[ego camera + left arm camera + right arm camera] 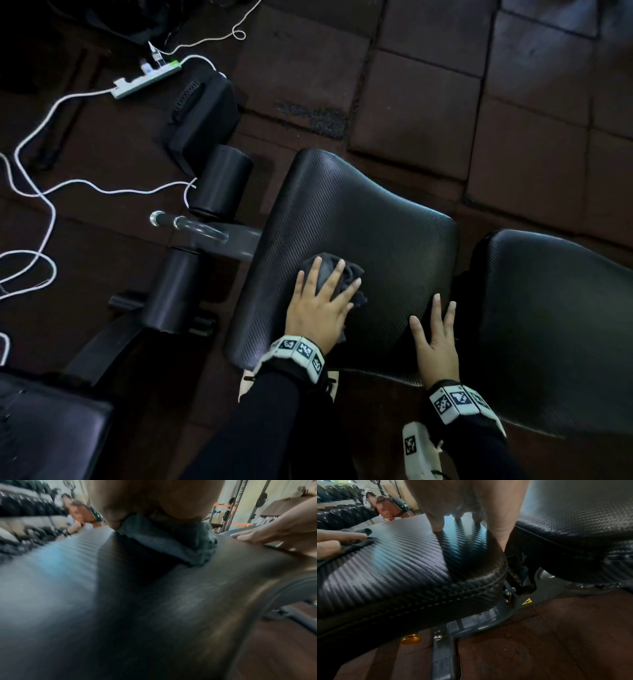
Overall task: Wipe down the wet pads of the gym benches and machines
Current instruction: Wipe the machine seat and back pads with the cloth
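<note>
Grip: your left hand (320, 305) lies flat on the dark cloth (342, 279), fingers spread and straight, pushing it down. It does not curl round the cloth.
Other hand: your right hand (436, 342) is flat and loose on the seat pad (370, 219), holding nothing. It rests near the pad's edge at about 4 o'clock.
Where the cloth is: on the seat pad, low and left of the middle, at about 7 o'clock. It is bunched up under your fingers.
Next pad: the back pad (555, 325) sits just beside the seat pad, at 3 o'clock, with a gap between them.
Step now: I think you are wiping the seat pad.
Do it well: keep your palm flat and push evenly. Slide the cloth in long, straight lines toward 12 o'clock, then come back beside that line. Spread the cloth out so it covers more.
Watch out: the top corners look not yet reached. Keep your right hand still to steady the pad.
</note>
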`<move>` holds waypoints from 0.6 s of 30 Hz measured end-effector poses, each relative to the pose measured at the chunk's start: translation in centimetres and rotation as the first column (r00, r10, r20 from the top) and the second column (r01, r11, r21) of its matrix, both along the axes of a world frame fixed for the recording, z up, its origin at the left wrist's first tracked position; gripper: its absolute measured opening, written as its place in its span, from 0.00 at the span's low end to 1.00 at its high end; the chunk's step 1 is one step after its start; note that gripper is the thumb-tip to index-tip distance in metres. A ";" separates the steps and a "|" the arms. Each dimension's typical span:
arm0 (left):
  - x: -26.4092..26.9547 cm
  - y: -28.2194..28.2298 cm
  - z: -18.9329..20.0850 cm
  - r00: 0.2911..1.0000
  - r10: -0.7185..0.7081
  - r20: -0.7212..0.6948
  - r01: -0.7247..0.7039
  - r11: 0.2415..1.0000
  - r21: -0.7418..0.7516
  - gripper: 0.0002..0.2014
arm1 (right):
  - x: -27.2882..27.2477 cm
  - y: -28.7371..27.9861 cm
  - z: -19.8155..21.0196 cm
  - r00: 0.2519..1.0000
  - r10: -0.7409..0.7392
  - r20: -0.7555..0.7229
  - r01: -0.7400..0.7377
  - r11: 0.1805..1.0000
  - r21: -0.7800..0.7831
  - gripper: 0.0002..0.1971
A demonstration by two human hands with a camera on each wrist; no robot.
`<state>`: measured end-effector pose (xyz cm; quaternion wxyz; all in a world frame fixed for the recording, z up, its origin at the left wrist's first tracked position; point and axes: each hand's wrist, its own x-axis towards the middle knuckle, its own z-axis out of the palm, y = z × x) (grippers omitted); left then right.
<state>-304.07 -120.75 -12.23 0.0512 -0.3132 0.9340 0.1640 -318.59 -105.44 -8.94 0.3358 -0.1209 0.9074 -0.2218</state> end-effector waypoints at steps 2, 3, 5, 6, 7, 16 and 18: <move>1.1 -1.3 -0.2 0.999 0.042 0.000 -0.042 0.999 0.001 0.23 | 0.0 0.0 0.0 1.000 0.005 0.005 -0.005 1.000 0.005 0.31; 1.9 -1.6 -0.3 0.995 0.095 -0.017 -0.095 0.995 0.002 0.23 | 0.0 0.0 0.1 1.000 0.008 0.008 -0.008 1.000 0.005 0.31; 3.7 -1.2 -0.5 0.972 0.228 -0.064 -0.228 0.974 0.004 0.22 | 0.0 0.0 0.2 1.000 0.010 0.016 -0.010 1.000 0.009 0.31; 4.7 -0.6 -0.5 0.952 0.295 -0.083 -0.296 0.955 0.007 0.22 | 0.0 -0.1 0.3 1.000 0.007 0.022 -0.007 1.000 0.013 0.31; 5.6 0.2 -0.5 0.930 0.356 -0.093 -0.356 0.934 0.020 0.23 | 0.0 -0.1 0.4 1.000 0.004 0.025 -0.004 1.000 0.014 0.31; 4.8 7.0 -0.2 0.989 0.135 -0.060 -0.130 0.988 0.080 0.23 | 0.0 -0.1 0.4 1.000 0.007 0.025 -0.007 1.000 0.018 0.31; 2.9 5.8 -0.1 0.996 0.065 -0.059 -0.060 0.996 0.073 0.24 | -0.1 -0.1 0.3 1.000 0.019 0.010 -0.019 1.000 0.013 0.31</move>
